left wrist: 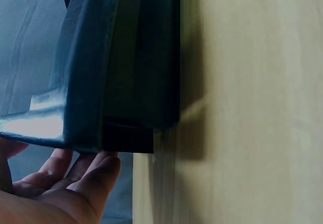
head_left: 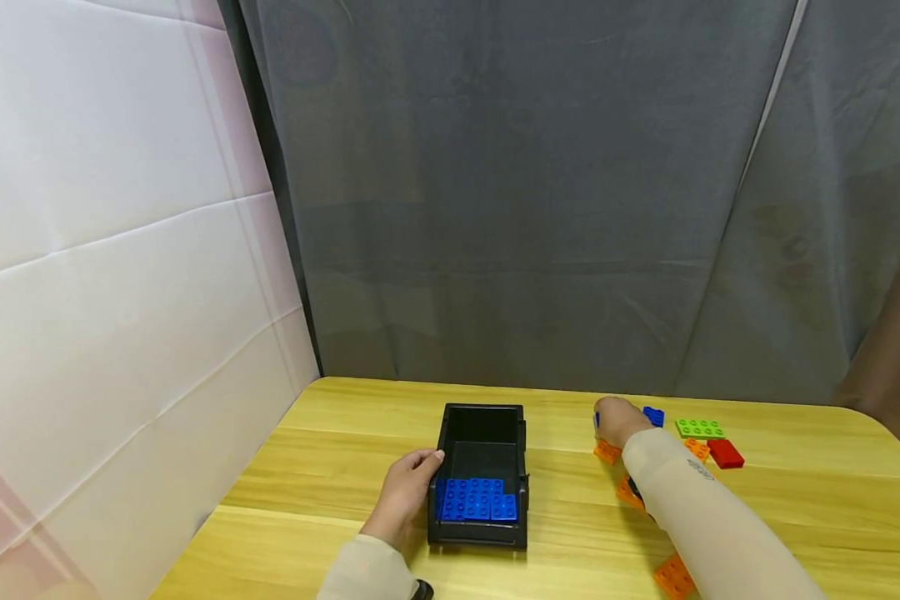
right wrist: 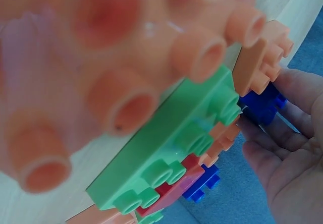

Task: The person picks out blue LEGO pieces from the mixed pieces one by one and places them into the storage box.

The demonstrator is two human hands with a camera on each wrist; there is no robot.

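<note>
My left hand (head_left: 403, 493) grips the left side of a black bin (head_left: 483, 422), thumb over its rim. The fingers show against the bin's outer wall (left wrist: 86, 72) in the left wrist view. Blue toy bricks (head_left: 467, 500) lie side by side in the bin's near end. Off to the right, my right hand (head_left: 619, 422) reaches down to the table and pinches a blue toy brick (right wrist: 260, 104) between thumb and fingers. An orange brick (head_left: 607, 452) lies just below that hand, and another blue brick (head_left: 653, 416) lies to its right.
Under and beside the right forearm are more orange bricks (head_left: 673, 577). A green brick (head_left: 699, 429) and a red brick (head_left: 725, 454) lie farther right on the wooden table (head_left: 330, 467). A grey curtain (head_left: 525, 208) hangs behind the table, with a white cloth wall (head_left: 120, 250) at left.
</note>
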